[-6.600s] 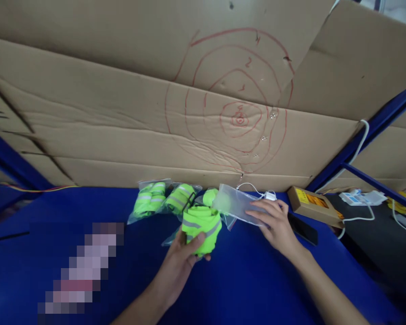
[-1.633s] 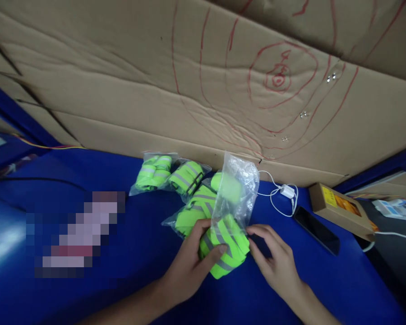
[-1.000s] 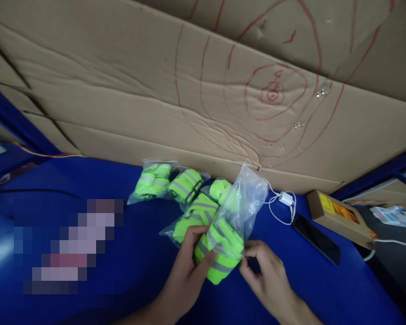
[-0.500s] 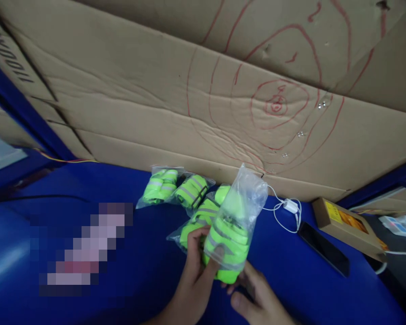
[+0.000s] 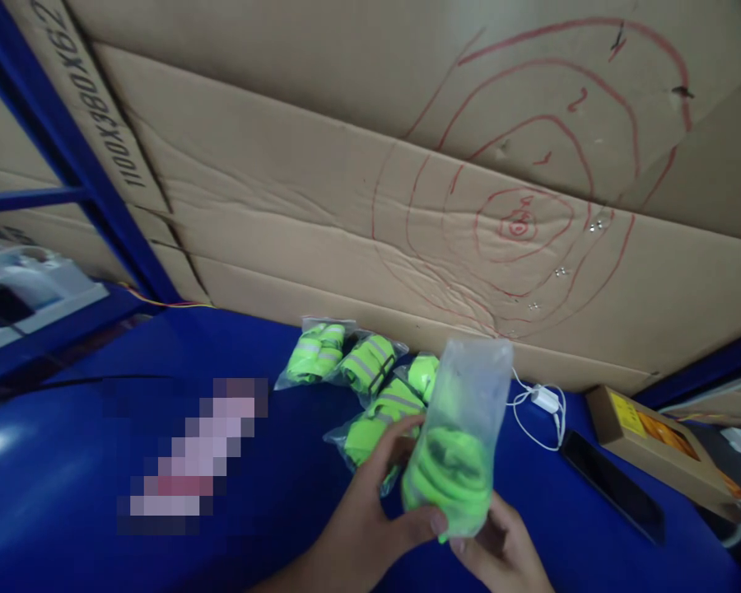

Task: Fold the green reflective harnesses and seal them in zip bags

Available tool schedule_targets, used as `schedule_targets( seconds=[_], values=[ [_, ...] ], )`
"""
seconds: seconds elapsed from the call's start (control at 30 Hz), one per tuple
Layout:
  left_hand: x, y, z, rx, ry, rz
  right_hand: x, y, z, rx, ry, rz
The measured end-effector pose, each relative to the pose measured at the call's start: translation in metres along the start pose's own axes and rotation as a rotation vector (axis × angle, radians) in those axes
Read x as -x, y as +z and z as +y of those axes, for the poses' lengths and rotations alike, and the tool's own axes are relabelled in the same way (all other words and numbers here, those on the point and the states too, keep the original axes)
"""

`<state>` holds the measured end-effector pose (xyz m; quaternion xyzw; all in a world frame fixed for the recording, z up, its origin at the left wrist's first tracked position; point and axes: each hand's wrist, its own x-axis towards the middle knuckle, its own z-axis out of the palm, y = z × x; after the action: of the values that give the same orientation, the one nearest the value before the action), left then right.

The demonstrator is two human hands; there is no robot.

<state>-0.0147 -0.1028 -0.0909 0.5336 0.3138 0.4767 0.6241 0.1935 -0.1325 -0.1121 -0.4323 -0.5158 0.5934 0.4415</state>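
A clear plastic bag (image 5: pixel 473 383) stands upright in front of me, with what looks like a rolled fluorescent green reflective vest (image 5: pixel 454 469) in its lower part. My left hand (image 5: pixel 379 502) is closed round the left side of the bag, thumb across its lower front. At the lower right, my right hand (image 5: pixel 500 548) grips the bag's bottom, its thumb near a small green bit at the base. Its other fingers are partly hidden behind the bag. Just beyond my left hand lie more bagged green bundles, one (image 5: pixel 370 362) showing grey stripes and dark trim.
The blue table (image 5: pixel 272 461) meets a cardboard wall (image 5: pixel 284 222) with red target rings drawn on it. To the right are a white cable with an adapter (image 5: pixel 544 399), a black phone (image 5: pixel 614 486) and a cardboard box (image 5: pixel 654 445). A blurred-out pinkish item (image 5: pixel 203 445) lies left.
The bag has been turned more upright, and the green bundle sits lower inside it. My right hand has come up against its bottom. The view has shifted left and up.
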Motion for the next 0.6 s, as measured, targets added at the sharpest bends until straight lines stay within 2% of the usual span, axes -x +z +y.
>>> schedule_targets(
  seconds=[0.13,0.3,0.43,0.53,0.6],
  values=[
    [-0.001,0.005,0.002,-0.047,-0.082,-0.005,-0.002,-0.001,-0.001,-0.137,0.068,0.059],
    [-0.001,0.007,-0.018,0.062,-0.138,-0.020,-0.008,-0.001,0.000,-0.273,0.076,0.151],
    [-0.004,0.005,-0.027,0.155,-0.164,-0.017,-0.008,0.000,0.001,-0.457,0.197,0.224],
    [-0.008,0.005,-0.028,0.226,-0.179,-0.014,-0.005,-0.007,0.002,-0.581,0.280,0.216],
    [-0.009,0.005,-0.030,0.293,-0.189,-0.009,-0.003,-0.014,0.004,-0.643,0.304,0.153]
  ],
)
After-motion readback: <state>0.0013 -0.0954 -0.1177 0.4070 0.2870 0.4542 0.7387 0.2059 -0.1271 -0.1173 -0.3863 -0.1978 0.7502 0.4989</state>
